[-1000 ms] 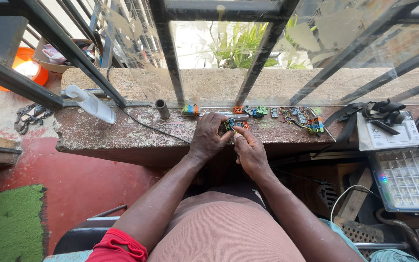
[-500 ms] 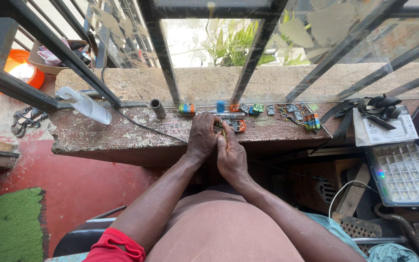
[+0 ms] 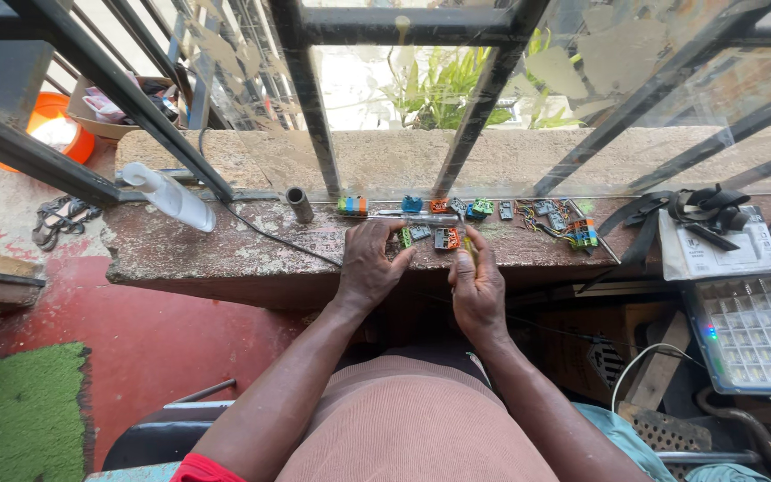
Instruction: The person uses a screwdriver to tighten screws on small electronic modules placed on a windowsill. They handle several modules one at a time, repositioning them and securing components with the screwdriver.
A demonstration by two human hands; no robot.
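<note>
head view: ledge work
left hand: fingertips pinching small green connector
right hand: closed round thin screwdriver
handling: connector light, rigid plastic; pinch its sides

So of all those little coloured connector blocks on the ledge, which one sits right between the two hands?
The grey and orange block. It lies just ahead of the right hand and right of the left hand; the others line the window bars.
</note>
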